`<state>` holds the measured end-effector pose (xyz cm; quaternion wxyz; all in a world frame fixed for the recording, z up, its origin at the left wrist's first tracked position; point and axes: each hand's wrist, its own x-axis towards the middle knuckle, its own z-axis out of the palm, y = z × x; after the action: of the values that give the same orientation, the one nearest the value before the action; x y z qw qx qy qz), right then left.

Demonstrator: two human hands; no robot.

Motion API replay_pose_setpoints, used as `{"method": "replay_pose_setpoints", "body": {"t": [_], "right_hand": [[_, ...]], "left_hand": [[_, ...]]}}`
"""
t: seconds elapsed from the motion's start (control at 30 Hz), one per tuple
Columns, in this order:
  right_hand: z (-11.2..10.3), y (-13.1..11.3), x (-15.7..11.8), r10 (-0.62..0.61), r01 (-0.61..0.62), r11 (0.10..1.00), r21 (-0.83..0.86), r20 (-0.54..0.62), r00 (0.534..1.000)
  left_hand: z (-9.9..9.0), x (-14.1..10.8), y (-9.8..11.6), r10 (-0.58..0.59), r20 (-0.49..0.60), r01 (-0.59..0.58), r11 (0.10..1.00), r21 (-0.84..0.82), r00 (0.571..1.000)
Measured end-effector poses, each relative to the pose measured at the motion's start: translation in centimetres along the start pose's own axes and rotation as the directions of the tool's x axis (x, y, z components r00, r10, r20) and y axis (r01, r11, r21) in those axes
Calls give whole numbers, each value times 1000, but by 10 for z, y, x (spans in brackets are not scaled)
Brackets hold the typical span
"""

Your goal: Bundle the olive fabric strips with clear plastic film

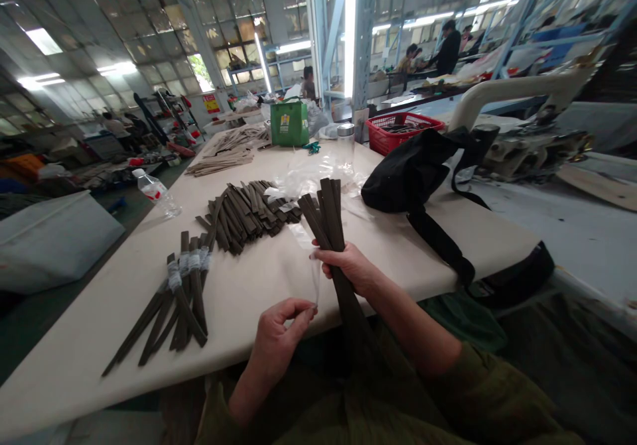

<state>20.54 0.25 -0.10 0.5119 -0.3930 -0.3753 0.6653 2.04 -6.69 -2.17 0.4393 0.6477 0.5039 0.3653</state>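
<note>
My right hand [348, 264] is wrapped round a bundle of dark grey-brown fabric strips [330, 223], held upright and fanning out at the top. A thin clear plastic strip [316, 279] runs from the fingers of that hand down to my left hand [284, 325], which pinches its lower end. To the left, a heap of loose dark strips [243, 216] lies on the table [249, 286]. Nearer the left edge lie several dark strip bundles [184, 299], each wrapped near one end with clear plastic.
A water bottle [156, 193] leans at the table's left edge. A black bag [408, 170] with a hanging strap rests on the right. Behind stand a green bag [289, 123], a clear jar [345, 148] and a red basket [402, 132]. A sewing machine [527, 127] is at the right.
</note>
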Motion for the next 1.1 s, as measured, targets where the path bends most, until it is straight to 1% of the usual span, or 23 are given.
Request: {"method": "replay_pose_setpoints", "body": {"t": [0.1, 0.17, 0.2, 0.23, 0.27, 0.33, 0.4, 0.47, 0.53, 0.6, 0.7, 0.77, 0.8, 0.83, 0.87, 0.93, 0.97, 1.03, 1.1], "right_hand": [[-2, -5, -2, -78, 76, 994, -80, -20, 997], [-3, -8, -5, -124, 120, 983, -138, -22, 992], [-2, -9, -7, -142, 137, 976, -167, -19, 990], [-1, -11, -9, -156, 151, 970, -193, -14, 988], [1, -13, -11, -167, 161, 963, -216, -11, 986], [6, -16, -16, -177, 169, 953, -249, -6, 984], [12, -18, -20, -176, 168, 950, -263, -5, 984], [17, -19, -22, -175, 169, 948, -270, 2, 985], [19, -17, -22, -181, 178, 942, -285, 15, 983], [18, -15, -22, -183, 182, 935, -305, 27, 983], [15, -13, -22, -190, 192, 929, -317, 36, 981], [12, -13, -23, -208, 209, 920, -333, 38, 977], [11, -13, -23, -218, 219, 913, -343, 42, 975], [11, -13, -23, -225, 228, 907, -354, 48, 973], [11, -12, -23, -231, 234, 902, -363, 53, 972], [12, -11, -23, -238, 243, 895, -374, 62, 969], [13, -10, -22, -243, 250, 891, -379, 67, 968], [16, -8, -21, -257, 268, 881, -390, 81, 963], [18, -7, -19, -279, 293, 861, -415, 95, 956]], "left_hand": [[2, -6, -9, -68, 74, 72, 996, -59, 995], [0, -8, -14, -105, 140, 120, 987, -103, 985], [-3, -7, -15, -109, 157, 127, 986, -111, 982], [-6, -6, -14, -97, 151, 115, 987, -109, 984], [-9, -4, -12, -73, 115, 84, 992, -95, 991], [-16, 1, -5, 11, -5, -11, 999, -40, 1000], [-22, 8, 4, 93, -102, -92, 996, 13, 990], [-24, 16, 11, 116, -119, -117, 993, 4, 986], [-22, 25, 13, 73, -48, -77, 992, -97, 996], [-18, 31, 12, -12, 52, 26, 962, -272, 999], [-17, 36, 10, -118, 191, 197, 855, -479, 975], [-23, 38, 10, -128, 233, 239, 799, -552, 964], [-28, 39, 10, -120, 213, 226, 776, -588, 970], [-33, 39, 10, -117, 160, 192, 757, -624, 980], [-37, 40, 11, -116, 82, 141, 748, -648, 990], [-40, 40, 11, -115, -63, 51, 779, -625, 991], [-38, 40, 11, -113, -96, 37, 815, -578, 989], [-26, 39, 11, -101, -73, 55, 883, -467, 992], [-9, 39, 11, -91, -23, 74, 915, -398, 996]]}}
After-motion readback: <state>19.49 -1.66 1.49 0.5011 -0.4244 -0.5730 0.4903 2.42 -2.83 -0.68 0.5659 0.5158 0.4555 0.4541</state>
